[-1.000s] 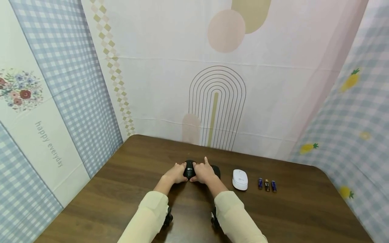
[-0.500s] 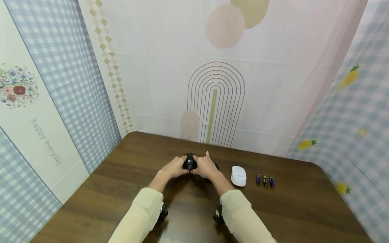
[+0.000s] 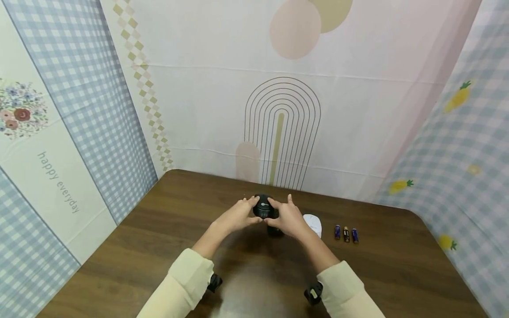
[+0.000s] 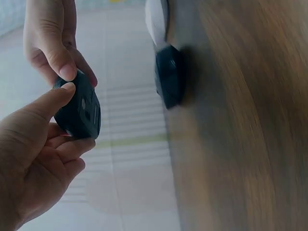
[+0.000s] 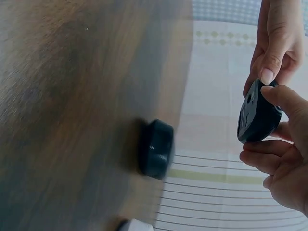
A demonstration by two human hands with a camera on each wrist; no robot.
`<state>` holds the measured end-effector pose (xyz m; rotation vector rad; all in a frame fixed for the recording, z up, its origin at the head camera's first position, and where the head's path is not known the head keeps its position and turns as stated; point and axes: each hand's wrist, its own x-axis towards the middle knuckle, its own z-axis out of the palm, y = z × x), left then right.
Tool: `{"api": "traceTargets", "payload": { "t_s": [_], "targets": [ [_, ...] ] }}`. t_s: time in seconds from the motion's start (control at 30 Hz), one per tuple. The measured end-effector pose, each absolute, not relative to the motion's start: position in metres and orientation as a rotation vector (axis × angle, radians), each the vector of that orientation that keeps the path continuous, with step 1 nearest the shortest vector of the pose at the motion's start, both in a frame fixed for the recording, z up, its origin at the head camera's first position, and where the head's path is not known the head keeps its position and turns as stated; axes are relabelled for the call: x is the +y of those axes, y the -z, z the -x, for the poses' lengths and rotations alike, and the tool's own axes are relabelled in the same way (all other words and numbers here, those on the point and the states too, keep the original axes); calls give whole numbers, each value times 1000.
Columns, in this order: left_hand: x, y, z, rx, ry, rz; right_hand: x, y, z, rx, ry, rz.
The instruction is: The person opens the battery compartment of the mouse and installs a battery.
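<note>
A black computer mouse (image 3: 263,206) is held up above the table between both hands. My left hand (image 3: 237,215) pinches its left side, thumb near the bottom edge, and my right hand (image 3: 291,218) pinches the right side. From the left wrist view the raised mouse (image 4: 81,111) shows its flat underside, with the two thumbs close together at one end. The right wrist view also has this mouse (image 5: 260,114) well clear of the tabletop. Below it a second black mouse (image 3: 274,232) lies on the table, partly hidden by my right hand.
A white mouse (image 3: 313,223) lies to the right, partly covered by my right hand and wrist. Further right, three small batteries (image 3: 346,234) stand in a row on the brown wooden table (image 3: 397,265). Patterned cloth (image 3: 199,110) hangs behind the table's back edge.
Both hands have lifted the black mouse off the table and carried it to the right. The right hand now overlaps the white mouse in the head view.
</note>
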<state>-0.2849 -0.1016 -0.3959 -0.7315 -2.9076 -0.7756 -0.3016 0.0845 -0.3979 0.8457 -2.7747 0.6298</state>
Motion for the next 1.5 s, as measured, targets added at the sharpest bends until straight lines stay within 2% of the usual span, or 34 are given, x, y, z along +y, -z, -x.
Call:
{"api": "traceTargets", "payload": {
  "t_s": [0.57,1.1,1.5],
  "targets": [
    [-51,379,247,-2668,828,860,147,363,248,-2760,-781,-776],
    [-35,379,236,-2582,808,876,165,353,229,-2653,-730,-744],
    [-29,381,234,-2492,709,891,176,356,234,-2657,-946,-811]
  ]
}}
